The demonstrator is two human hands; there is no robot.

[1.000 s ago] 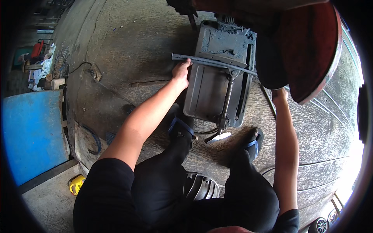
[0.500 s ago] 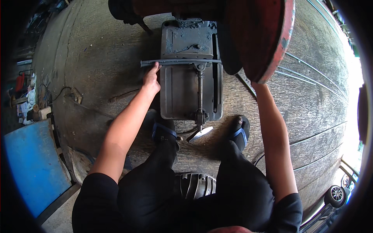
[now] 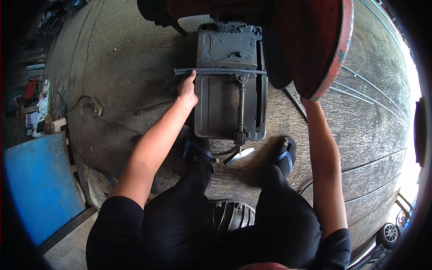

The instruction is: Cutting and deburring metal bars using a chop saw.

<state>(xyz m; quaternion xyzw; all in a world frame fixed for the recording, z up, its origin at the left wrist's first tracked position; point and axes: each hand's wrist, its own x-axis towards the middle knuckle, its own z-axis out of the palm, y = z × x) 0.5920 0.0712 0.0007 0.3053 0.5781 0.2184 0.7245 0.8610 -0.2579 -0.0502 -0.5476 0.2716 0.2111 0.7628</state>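
A cut-off saw stands between my feet, its dark metal base (image 3: 216, 108) lying on the floor. Across the base runs a grey metal bar (image 3: 225, 71), held against the vise jaw at the end of a threaded screw (image 3: 241, 103). My left hand (image 3: 187, 90) grips the bar near its left end, thumb against it and the other fingers mostly hidden. The saw's red round guard (image 3: 335, 54) looms above on the right, beside a dark disc (image 3: 278, 67). My right hand is behind that guard; only the wrist (image 3: 309, 105) shows, so its fingers are hidden.
A shiny vise handle (image 3: 239, 156) sticks out toward me between my sandals. Thin metal rods (image 3: 355, 93) lie on the floor at right. To the left are a blue panel (image 3: 42, 180) and assorted clutter (image 3: 38, 112). A ribbed metal part (image 3: 231, 215) sits between my legs.
The whole view has shifted slightly, so the saw and both arms appear a little farther right. My left hand stays on the bar, and my right hand remains behind the guard.
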